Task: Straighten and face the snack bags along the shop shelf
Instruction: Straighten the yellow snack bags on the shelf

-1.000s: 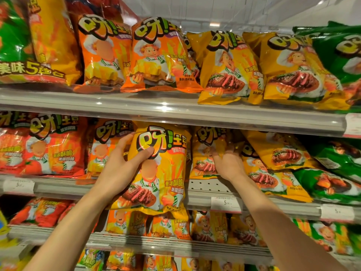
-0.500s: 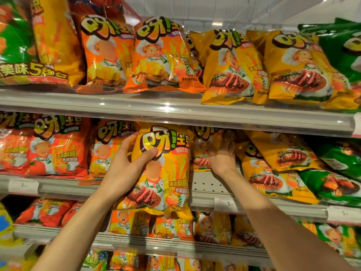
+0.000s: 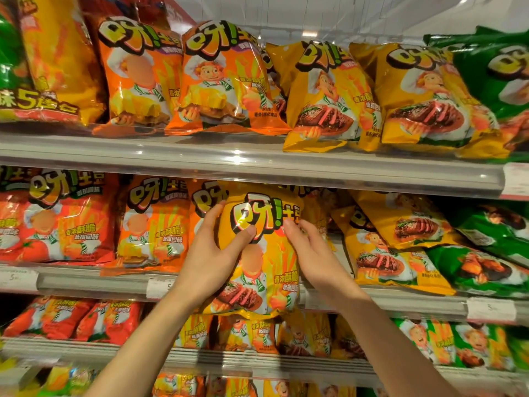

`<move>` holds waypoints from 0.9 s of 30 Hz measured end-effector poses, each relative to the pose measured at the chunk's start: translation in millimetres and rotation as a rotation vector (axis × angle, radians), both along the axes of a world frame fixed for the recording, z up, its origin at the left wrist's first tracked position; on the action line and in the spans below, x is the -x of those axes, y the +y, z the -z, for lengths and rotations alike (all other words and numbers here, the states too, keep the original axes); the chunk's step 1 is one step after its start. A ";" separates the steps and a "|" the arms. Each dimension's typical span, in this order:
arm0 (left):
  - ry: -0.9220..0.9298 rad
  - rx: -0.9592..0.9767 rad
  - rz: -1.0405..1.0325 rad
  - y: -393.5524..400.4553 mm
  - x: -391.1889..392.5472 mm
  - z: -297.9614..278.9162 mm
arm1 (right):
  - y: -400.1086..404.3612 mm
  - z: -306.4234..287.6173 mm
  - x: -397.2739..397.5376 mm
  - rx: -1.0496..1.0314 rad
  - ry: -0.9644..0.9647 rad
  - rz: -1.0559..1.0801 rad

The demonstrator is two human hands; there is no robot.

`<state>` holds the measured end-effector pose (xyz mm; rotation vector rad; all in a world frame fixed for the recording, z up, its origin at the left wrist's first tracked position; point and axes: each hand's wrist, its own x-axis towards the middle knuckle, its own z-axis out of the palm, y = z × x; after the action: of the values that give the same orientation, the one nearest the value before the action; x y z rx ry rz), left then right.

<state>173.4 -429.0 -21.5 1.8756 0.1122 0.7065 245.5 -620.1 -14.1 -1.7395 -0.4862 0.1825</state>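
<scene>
A yellow snack bag (image 3: 266, 253) stands upright and face-out at the front edge of the middle shelf (image 3: 86, 285), its bottom hanging over the rail. The left hand (image 3: 211, 253) clasps its left side, thumb across the front. The right hand (image 3: 312, 253) grips the right edge, fingers curled. Orange bags (image 3: 154, 222) stand to its left, tilted yellow bags (image 3: 386, 247) to its right.

Upright yellow snack bag (image 3: 259, 253), front outward, at middle-shelf edge.
</scene>
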 end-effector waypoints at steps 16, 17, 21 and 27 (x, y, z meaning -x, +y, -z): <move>-0.018 -0.839 -0.355 11.2 -12.5 28.7 | -8.3 4.8 -48.2 0.386 -0.401 0.536; -0.013 -0.845 -0.352 11.8 -13.1 30.2 | -9.8 8.3 -43.7 0.404 -0.483 0.525; 0.002 -0.852 -0.355 13.4 -16.5 35.0 | -7.3 30.6 -24.6 0.618 -0.775 0.408; -0.012 -0.833 -0.340 12.1 -17.2 37.9 | 1.0 36.8 -30.5 0.760 -0.743 0.496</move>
<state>190.7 -416.9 -59.3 2.6808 0.1440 1.1086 276.0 -619.1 -50.9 -2.6100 -0.5250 -0.7527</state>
